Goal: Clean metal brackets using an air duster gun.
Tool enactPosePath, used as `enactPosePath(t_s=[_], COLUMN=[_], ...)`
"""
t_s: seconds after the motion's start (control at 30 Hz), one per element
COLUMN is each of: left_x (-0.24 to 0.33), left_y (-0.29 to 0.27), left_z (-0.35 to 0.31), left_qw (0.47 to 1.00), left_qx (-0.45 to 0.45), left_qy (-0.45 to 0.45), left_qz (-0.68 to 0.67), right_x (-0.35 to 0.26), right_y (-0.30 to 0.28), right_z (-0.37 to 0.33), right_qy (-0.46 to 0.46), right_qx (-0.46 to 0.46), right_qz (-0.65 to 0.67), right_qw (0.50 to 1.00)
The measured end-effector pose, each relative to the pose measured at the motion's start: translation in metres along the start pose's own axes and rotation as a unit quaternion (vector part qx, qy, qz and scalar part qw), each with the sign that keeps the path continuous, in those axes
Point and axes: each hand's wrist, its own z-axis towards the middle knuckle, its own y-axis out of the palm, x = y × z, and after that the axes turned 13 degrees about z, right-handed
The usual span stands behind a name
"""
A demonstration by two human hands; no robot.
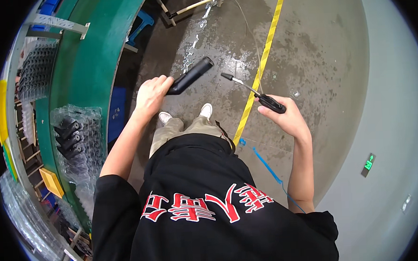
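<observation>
My left hand (154, 94) is closed around the lower end of a bent black plastic tube (195, 74). The tube's round open end points up and to the right. In my right hand (289, 117) is the black handle of an air blow gun (270, 102). Its thin metal pipe and dark nozzle tip (226, 76) reach up-left, close to the tube's open end but apart from it. A thin hose (259, 57) runs up from near the gun's handle.
At left stands a green-topped table (88, 56) with stacked clear plastic trays (88, 132) holding black parts. A yellow-and-black tape line (267, 52) crosses the wet-looking floor. A blue coiled cord (266, 164) hangs by my right forearm. A blue stool (140, 26) is beyond; a grey wall (389, 135) at right.
</observation>
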Motion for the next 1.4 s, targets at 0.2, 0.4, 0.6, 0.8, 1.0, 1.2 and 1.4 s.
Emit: enactPosePath(t_s=[0.2, 0.4, 0.6, 0.8, 1.0, 1.2, 1.4], left_x=[-0.009, -0.017, -0.006, -0.087, -0.288, -0.492, -0.623], left_y=[-0.007, -0.025, -0.005, -0.001, 0.044, 0.11, 0.197], left_z=[0.02, 0.034, 0.048, 0.075, 0.118, 0.186, 0.248], left_qw=[0.999, 0.994, 0.969, 0.845, 0.729, 0.77, 0.768], left_qx=[0.052, 0.062, -0.006, 0.009, 0.047, -0.016, -0.028], left_qy=[-0.009, 0.073, -0.114, -0.334, -0.511, -0.574, -0.609], left_qz=[0.002, -0.05, -0.218, -0.418, -0.453, -0.277, -0.198], right_x=[-0.003, -0.015, -0.019, -0.015, -0.003, -0.004, -0.038], right_y=[0.005, 0.017, 0.016, 0.046, 0.086, 0.124, 0.155], right_z=[0.008, 0.028, 0.05, 0.085, 0.124, 0.163, 0.188], right_qy=[-0.012, -0.064, -0.07, -0.088, -0.017, 0.103, 0.15], right_qx=[0.003, 0.029, 0.114, 0.107, 0.141, 0.228, 0.307], right_qz=[0.059, 0.116, 0.159, 0.15, 0.143, 0.119, 0.113], right_qw=[0.998, 0.991, 0.978, 0.979, 0.979, 0.961, 0.933])
